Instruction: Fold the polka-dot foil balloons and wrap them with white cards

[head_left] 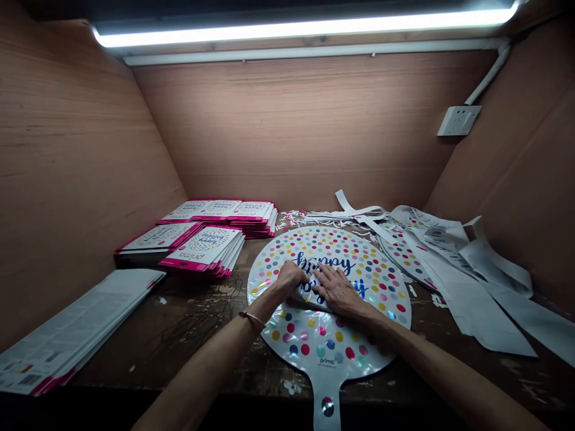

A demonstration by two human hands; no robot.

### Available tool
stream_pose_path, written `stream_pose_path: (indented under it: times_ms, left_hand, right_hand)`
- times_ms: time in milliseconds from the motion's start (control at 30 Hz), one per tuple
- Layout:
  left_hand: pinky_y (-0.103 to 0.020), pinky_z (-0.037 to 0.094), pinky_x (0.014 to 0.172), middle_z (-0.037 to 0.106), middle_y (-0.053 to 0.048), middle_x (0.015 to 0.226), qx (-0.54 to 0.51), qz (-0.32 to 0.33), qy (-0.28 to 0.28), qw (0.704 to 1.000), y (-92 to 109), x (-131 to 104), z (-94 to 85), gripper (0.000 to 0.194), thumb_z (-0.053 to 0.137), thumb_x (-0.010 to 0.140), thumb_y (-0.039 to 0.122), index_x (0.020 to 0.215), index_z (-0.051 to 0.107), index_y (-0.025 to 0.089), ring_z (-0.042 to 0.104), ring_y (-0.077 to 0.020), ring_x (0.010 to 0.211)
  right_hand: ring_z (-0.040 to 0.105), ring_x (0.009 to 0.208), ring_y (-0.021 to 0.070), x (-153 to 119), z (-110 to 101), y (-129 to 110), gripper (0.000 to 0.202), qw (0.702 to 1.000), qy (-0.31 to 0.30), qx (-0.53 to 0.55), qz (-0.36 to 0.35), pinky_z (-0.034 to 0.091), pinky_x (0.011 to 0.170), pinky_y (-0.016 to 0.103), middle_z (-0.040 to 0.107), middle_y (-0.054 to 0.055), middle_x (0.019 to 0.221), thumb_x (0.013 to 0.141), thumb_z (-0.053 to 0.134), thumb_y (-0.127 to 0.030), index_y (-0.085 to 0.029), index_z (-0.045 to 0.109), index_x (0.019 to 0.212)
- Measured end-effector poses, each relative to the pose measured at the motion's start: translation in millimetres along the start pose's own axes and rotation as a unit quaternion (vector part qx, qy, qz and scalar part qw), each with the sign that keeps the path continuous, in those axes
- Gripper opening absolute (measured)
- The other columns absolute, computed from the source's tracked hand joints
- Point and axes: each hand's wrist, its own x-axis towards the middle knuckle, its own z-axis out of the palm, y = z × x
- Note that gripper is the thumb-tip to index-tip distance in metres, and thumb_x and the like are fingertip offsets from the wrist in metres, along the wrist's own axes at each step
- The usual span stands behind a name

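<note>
A round foil balloon (314, 335) with coloured dots and blue lettering lies flat on the dark table, its tail hanging over the front edge. Near its middle, my left hand (291, 276) has its fingers curled together at a raised fold of the foil; whatever is between the fingertips is too small to make out. Just to the right, my right hand (336, 288) lies flat on the lettering with fingers spread. The hands are close together, and a crease runs across the balloon beneath them.
Stacked pink-edged packets (202, 245) stand at the back left, with more sleeves (76, 329) at the front left. White paper strips (467, 299) and another dotted balloon (404, 254) lie on the right. Paper scraps dot the table (197, 335).
</note>
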Motion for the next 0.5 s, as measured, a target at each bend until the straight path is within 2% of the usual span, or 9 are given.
stream_pose_path:
  times_ms: [133, 200, 233, 300, 367, 433, 500]
  left_hand:
    - [-0.018, 0.033, 0.045, 0.043, 0.005, 0.051, -0.037, 0.068, -0.061, 0.995, -6, -22, -0.6, 0.016, 0.055, 0.052, 0.004, 0.055, 0.044, 0.015, 0.044, -0.0088, 0.048]
    - [-0.017, 0.033, 0.046, 0.044, 0.005, 0.053, -0.055, 0.102, -0.077, 0.990, -7, -35, -0.7, 0.012, 0.055, 0.054, 0.006, 0.057, 0.047, 0.014, 0.043, -0.0080, 0.050]
    - [-0.016, 0.033, 0.047, 0.044, 0.005, 0.054, -0.061, 0.116, -0.078, 0.988, -7, -42, -0.4, 0.011, 0.056, 0.054, 0.006, 0.057, 0.048, 0.013, 0.043, -0.0079, 0.051]
    - [-0.016, 0.034, 0.050, 0.045, 0.005, 0.056, -0.069, 0.140, -0.063, 0.986, -8, -55, 0.0, 0.011, 0.059, 0.055, 0.007, 0.057, 0.050, 0.013, 0.044, -0.0079, 0.055]
    - [-0.016, 0.036, 0.054, 0.048, 0.005, 0.059, -0.056, 0.187, -0.043, 0.980, -10, -69, -3.2, 0.010, 0.059, 0.057, 0.006, 0.063, 0.055, 0.013, 0.047, -0.0084, 0.059]
    - [-0.017, 0.039, 0.056, 0.053, 0.005, 0.064, -0.019, 0.238, -0.036, 0.970, -15, -82, -15.8, 0.026, 0.058, 0.060, 0.004, 0.084, 0.059, 0.014, 0.049, -0.0093, 0.061]
    - [-0.021, 0.044, 0.060, 0.061, 0.001, 0.079, 0.041, 0.277, -0.033, 0.959, -25, -97, -44.2, 0.048, 0.062, 0.063, 0.008, 0.110, 0.053, 0.016, 0.055, -0.0124, 0.067]
  right_hand:
    - [0.023, 0.132, 0.0296, -7, -23, 5, 0.069, 0.998, 0.046, 0.044, 0.019, 0.020, 0.108, 0.047, 0.030, 0.014, 0.142, 0.079, 0.047, -0.049, -0.014, 0.034, 0.136]
    - [0.033, 0.126, 0.0314, -2, -40, 13, 0.068, 0.994, 0.038, 0.102, 0.019, 0.030, 0.103, 0.046, 0.041, 0.014, 0.135, 0.072, 0.054, -0.047, -0.017, 0.041, 0.132]
    - [0.042, 0.119, 0.0321, 1, -48, 16, 0.062, 0.987, 0.000, 0.159, 0.015, 0.037, 0.097, 0.045, 0.051, 0.013, 0.125, 0.070, 0.056, -0.044, -0.018, 0.049, 0.126]
    - [0.058, 0.093, 0.0292, 8, -59, 18, 0.044, 0.946, -0.117, 0.301, 0.016, 0.048, 0.078, 0.038, 0.064, 0.010, 0.098, 0.066, 0.060, -0.038, -0.016, 0.062, 0.104]
    - [0.060, 0.068, 0.0213, 10, -60, 13, 0.029, 0.880, -0.204, 0.427, 0.031, 0.048, 0.063, 0.030, 0.065, 0.004, 0.073, 0.062, 0.064, -0.033, -0.013, 0.065, 0.083]
    - [0.055, 0.055, 0.0148, 5, -55, 3, 0.022, 0.838, -0.220, 0.497, 0.038, 0.045, 0.055, 0.025, 0.060, 0.001, 0.059, 0.060, 0.067, -0.031, -0.012, 0.063, 0.069]
    - [0.054, 0.052, 0.0136, -5, -46, -6, 0.019, 0.813, -0.216, 0.539, 0.041, 0.043, 0.052, 0.024, 0.059, 0.000, 0.056, 0.059, 0.069, -0.030, -0.012, 0.063, 0.063]
